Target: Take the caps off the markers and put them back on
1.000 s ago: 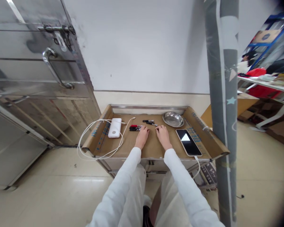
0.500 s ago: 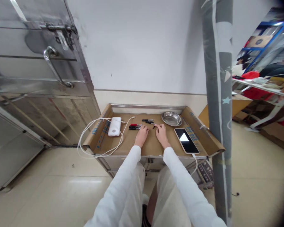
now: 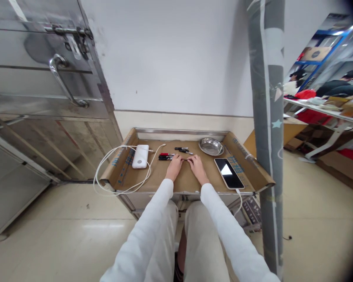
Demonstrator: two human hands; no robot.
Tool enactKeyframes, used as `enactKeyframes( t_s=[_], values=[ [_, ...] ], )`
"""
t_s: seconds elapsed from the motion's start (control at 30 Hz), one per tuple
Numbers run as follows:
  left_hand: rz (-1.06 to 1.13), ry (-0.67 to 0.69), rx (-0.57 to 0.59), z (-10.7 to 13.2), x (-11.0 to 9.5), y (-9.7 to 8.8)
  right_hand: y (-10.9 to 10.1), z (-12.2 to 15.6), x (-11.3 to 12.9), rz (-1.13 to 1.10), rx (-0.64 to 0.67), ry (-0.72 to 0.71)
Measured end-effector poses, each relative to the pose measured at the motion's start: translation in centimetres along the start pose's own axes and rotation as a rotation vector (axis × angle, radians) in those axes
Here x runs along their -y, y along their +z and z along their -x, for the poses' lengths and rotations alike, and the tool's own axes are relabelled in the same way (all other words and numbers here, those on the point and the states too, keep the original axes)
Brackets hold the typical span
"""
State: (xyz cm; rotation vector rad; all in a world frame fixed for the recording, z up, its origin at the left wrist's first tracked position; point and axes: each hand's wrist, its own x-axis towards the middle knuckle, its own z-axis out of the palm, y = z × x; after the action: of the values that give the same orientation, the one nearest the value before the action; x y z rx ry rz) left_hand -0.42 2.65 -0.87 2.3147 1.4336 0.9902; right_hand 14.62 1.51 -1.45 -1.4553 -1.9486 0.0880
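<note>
Both hands rest low over the brown cardboard-lined tabletop (image 3: 153, 181), fingertips almost meeting. My left hand (image 3: 174, 166) is closed, its fingers bent inward beside a row of red and black pens (image 3: 165, 156). My right hand (image 3: 197, 167) is closed too, its fingertips pinched together. A small dark sliver shows between the two sets of fingertips; what it is and which hand holds it are too small to tell. Just beyond the fingers lie a few black pens (image 3: 182, 149), loose and slightly angled.
A white power bank (image 3: 140, 156) with a looped white cable (image 3: 98, 172) lies on the left. To the right are a shallow metal bowl (image 3: 211, 147) and a phone (image 3: 229, 174) with a cable plugged in. A wrapped grey pole (image 3: 267, 117) stands by the table's right side.
My right hand has drawn back from the loose black pens and come closer to my left hand. The view has shifted slightly.
</note>
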Motion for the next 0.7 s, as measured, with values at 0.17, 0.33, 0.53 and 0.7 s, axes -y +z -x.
enactKeyframes(
  t_s=[0.17,0.33,0.53,0.7],
  values=[
    [0.007,0.036,0.026,-0.3,0.1,0.3,-0.1,0.0,0.5,-0.019,0.019,-0.013],
    [0.025,0.066,0.036,-0.7,0.1,0.6,-0.1,-0.2,0.5,-0.055,0.013,0.017],
    [-0.088,0.135,0.022,-1.9,-0.1,0.9,-1.4,1.1,1.3,-0.248,-0.171,0.077],
    [-0.193,0.219,0.055,-2.4,-0.7,1.0,-3.4,3.1,2.5,-0.346,-0.254,0.142]
  ],
)
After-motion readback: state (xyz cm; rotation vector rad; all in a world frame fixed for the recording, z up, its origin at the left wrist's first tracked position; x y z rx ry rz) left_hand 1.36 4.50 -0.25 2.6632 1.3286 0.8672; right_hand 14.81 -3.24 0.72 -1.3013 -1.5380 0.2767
